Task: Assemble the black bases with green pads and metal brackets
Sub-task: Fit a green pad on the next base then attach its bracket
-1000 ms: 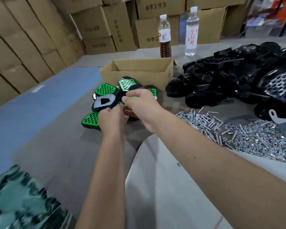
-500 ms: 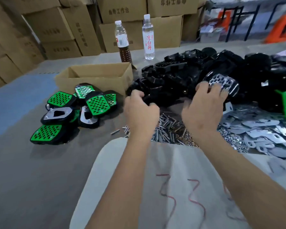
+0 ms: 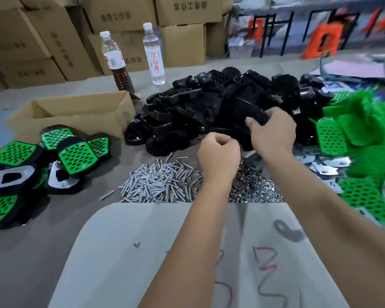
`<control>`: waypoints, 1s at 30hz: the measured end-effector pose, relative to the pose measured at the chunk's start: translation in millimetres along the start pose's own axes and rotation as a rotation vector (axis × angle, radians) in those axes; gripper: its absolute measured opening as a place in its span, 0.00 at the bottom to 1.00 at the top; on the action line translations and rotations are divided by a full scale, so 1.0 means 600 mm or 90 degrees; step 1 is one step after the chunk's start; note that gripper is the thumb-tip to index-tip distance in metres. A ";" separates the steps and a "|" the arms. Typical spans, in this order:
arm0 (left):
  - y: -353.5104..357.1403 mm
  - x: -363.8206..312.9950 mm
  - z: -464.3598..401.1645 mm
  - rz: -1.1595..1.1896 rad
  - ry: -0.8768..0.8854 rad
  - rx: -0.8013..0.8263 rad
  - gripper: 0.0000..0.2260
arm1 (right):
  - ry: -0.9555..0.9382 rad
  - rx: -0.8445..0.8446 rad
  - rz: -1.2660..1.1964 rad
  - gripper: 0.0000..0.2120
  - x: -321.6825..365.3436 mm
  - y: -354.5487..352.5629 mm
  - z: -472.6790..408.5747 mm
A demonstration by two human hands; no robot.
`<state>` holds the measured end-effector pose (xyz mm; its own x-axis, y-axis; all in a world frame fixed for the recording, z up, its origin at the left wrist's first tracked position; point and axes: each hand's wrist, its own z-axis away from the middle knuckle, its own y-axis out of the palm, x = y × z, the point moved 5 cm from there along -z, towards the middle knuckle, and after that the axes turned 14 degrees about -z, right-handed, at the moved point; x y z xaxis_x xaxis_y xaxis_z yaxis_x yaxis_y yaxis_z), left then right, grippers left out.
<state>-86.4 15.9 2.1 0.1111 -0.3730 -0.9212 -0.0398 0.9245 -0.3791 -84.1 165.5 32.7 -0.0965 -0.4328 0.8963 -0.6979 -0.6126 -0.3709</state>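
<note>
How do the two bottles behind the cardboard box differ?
The left bottle holds brown liquid in its lower part only, while the right bottle looks filled with clear liquid. The left label is red and white; the right one is white with red characters. Both stand upright with white caps.

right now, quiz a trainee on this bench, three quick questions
1. True or false: the right hand grips a black base at the black pile.
2. Which lies nearer the left hand: A) the screws B) the open carton?
3. What colour are the loose pads on the right?

Key: 1 true; 2 A; 3 green
</note>
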 end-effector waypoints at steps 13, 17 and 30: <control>0.114 -0.046 0.052 0.223 -0.127 0.285 0.09 | 0.067 -0.039 -0.157 0.29 -0.089 -0.186 0.038; 0.150 -0.051 0.072 0.294 -0.181 0.267 0.22 | 0.076 -0.101 0.221 0.25 -0.122 -0.224 -0.002; 0.153 -0.042 0.068 0.279 -0.184 0.247 0.26 | 0.088 -0.148 -0.110 0.18 -0.118 -0.234 -0.010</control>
<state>-52.0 113.3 -6.0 0.4309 0.0317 -0.9018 0.2130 0.9676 0.1357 16.7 286.0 22.8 -0.0471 -0.2326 0.9714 -0.8542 -0.4947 -0.1598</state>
